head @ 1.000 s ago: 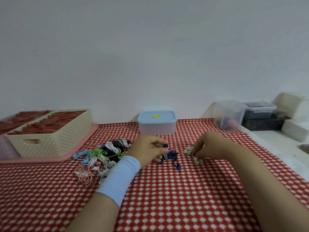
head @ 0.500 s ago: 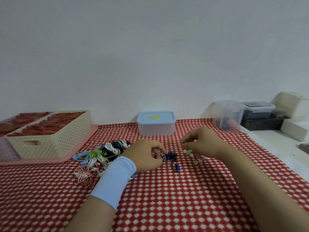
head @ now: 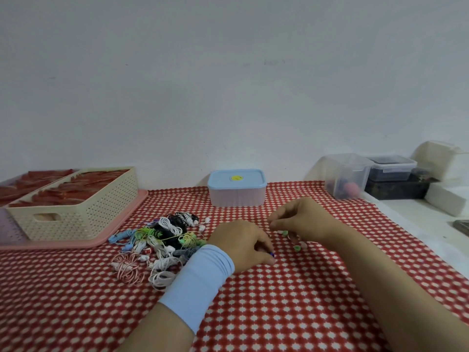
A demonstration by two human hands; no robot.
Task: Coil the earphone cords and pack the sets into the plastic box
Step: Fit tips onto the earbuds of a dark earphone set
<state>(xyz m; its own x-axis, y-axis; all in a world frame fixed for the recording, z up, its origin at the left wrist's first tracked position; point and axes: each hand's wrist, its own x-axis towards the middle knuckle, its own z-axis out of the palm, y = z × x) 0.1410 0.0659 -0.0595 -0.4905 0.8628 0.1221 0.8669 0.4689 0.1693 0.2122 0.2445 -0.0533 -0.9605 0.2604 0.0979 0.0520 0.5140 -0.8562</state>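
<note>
My left hand (head: 243, 246), with a light blue sleeve on the wrist, lies curled on the cloth and grips a dark blue earphone set (head: 272, 254); only a small bit of it shows at the fingertips. Just right of it, my right hand (head: 302, 222) hovers with its fingertips drawn together, and I cannot see whether they pinch anything. Small green and white pieces (head: 296, 247) lie under it. A tangled pile of earphones (head: 162, 240) in white, black, green, blue and pink sits left of my left hand. The plastic box (head: 237, 189) with its blue lid on stands behind, near the wall.
A cream perforated basket (head: 83, 212) of red items sits on a pink tray (head: 76, 243) at the left. Clear and dark containers (head: 347, 174) and white foam blocks (head: 444, 199) stand at the right, beyond the edge of the red checked cloth (head: 279, 313).
My left hand has closed over the blue earphone set, hiding most of it. My right hand rose off the small pieces and drew toward the left hand with pinched fingertips.
</note>
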